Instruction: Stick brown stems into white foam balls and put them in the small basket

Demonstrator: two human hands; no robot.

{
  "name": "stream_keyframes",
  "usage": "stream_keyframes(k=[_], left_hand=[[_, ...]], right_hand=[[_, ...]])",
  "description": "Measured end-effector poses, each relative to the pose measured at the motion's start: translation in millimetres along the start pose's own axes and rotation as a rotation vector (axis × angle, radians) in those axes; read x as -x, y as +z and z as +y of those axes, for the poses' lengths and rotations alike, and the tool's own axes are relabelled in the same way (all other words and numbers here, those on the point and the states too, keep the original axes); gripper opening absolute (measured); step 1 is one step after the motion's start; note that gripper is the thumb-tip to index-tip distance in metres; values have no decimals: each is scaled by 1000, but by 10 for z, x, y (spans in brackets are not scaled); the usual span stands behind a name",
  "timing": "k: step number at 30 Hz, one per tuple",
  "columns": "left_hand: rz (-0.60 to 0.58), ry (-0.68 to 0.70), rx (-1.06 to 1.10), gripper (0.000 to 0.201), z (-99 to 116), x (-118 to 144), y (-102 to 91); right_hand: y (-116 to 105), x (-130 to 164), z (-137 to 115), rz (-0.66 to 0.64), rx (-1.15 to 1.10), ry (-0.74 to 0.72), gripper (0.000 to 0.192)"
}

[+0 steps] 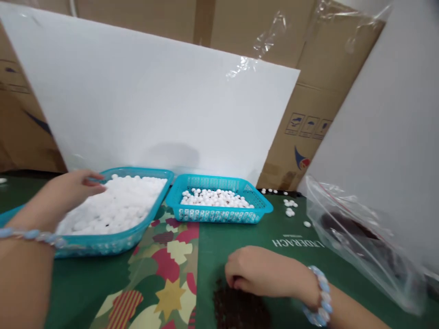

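Loosely the left hand (73,189) tops fluffy (white) balls (116,205)

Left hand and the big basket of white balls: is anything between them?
Nothing visible does. The left hand hovers over the near-left rim of the large blue basket, fingers reaching onto the white balls. The smaller basket sits to its right, off that path.
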State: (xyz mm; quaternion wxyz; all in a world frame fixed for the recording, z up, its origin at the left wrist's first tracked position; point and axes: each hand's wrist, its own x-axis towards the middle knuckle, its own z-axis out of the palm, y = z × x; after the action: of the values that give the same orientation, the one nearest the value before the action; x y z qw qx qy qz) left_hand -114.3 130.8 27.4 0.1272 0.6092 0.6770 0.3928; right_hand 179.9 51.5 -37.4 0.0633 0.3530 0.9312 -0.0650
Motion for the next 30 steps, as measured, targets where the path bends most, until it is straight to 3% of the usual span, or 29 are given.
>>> stream_keyframes(k=[5, 10, 14, 21, 25, 27, 30], left_hand=[[-255, 96, 327, 16, 482, 361, 158], [-399, 218, 573, 7, 625, 454, 299], [-515, 239, 744, 14, 688, 505, 385], [-623, 282, 784, 17, 787, 604, 515], [-688, 265, 805, 17, 859, 698, 589], [-700, 263, 797, 12, 891, 740, 635], [-730, 253, 767, 7, 922, 785, 701]], right_hand=[[-19, 60, -30, 57, -37, 25, 24], [-65, 130, -10, 30, -94, 90, 28], [-185, 190, -54, 38, -134, 186, 25], [-408, 260, -172, 205, -278, 233, 22], [-434, 277, -136, 274, -402, 172, 19], [-431, 285, -102, 306, -539, 114, 17], [-422, 289, -54, 304, -936, 72, 11]])
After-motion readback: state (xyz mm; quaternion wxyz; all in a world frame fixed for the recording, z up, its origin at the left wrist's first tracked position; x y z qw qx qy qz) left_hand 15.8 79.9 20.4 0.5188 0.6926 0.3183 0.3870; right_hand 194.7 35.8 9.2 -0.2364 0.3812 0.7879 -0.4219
